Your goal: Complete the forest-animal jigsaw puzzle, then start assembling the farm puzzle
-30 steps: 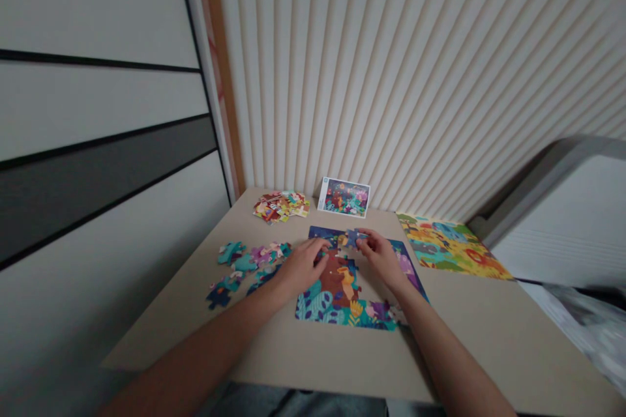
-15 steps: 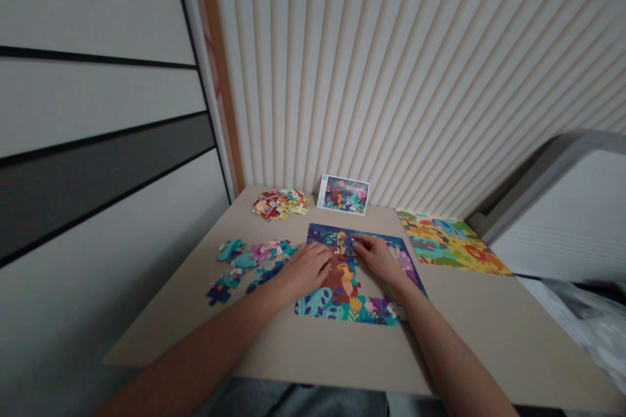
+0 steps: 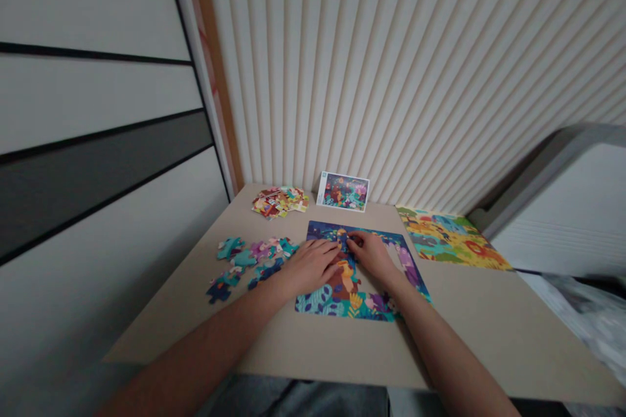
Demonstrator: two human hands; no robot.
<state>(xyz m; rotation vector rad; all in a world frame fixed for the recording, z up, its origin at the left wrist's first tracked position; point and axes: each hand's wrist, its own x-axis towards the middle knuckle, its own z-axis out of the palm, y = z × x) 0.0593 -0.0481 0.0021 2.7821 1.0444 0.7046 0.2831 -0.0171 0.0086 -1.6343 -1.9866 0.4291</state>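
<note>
Our left hand (image 3: 312, 266) palm-down on left part of jigsaw (image 3: 320, 301), thumb spread off fingers; we see nothing gripped. Our right hand (image 3: 374, 255) at jigsaw's upper middle, thumb and fingertips nearly together at dark blue piece (image 3: 344, 242); can't tell if pinched or just pressed. Jigsaw flat on table (image 3: 337, 352) before us, part-built, gap right of centre. Loose pieces (image 3: 244, 258) to left, picture card (image 3: 343, 191) propped behind, animal picture (image 3: 454, 238) to right.

Beige surface (image 3: 469, 332), bearing part-built jigsaw (image 3: 346, 281), loose jigsaw pieces (image 3: 246, 258), heaped puzzle pieces (image 3: 280, 202), propped picture card (image 3: 343, 192), yellow lion picture (image 3: 452, 239)
</note>
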